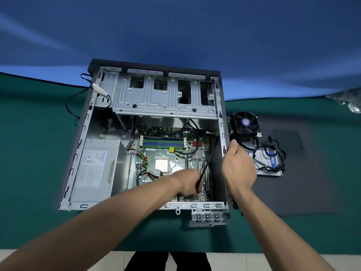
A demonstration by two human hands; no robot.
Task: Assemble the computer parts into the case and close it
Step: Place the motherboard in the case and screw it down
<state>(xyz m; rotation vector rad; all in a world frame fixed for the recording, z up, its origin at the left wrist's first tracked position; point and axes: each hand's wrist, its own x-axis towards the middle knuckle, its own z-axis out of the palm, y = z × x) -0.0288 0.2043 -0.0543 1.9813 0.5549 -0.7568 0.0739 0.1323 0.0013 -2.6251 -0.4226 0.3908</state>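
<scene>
The open case (pixel 156 133) lies on its side on the green mat (pixel 35 153), its open face up and its long axis running away from the person, drive cage (pixel 166 96) at the far end and rear slot bracket at the near edge. The left hand (pixel 188 185) reaches down over the motherboard (pixel 172 161) near the expansion slots and appears to pinch the near end of a black cable (pixel 207 165); blur hides exactly how the fingers close on it. The right hand (pixel 237 165) grips the case's right wall, fingers curled over the rim, apparently to steady it. The cable looks limp and light and would be best held close to its plug, since pulling on the cord could strain the connector. The board looks stiff but fragile, so pressure belongs on the connectors, not the components. The steel case is probably heavy, with thin rims best gripped along the folded edge. Just right of the case lie the fan cooler (pixel 246 123) and the hard drive (pixel 268 161), not yet fitted, on the dark side panel (pixel 304 188).
</scene>
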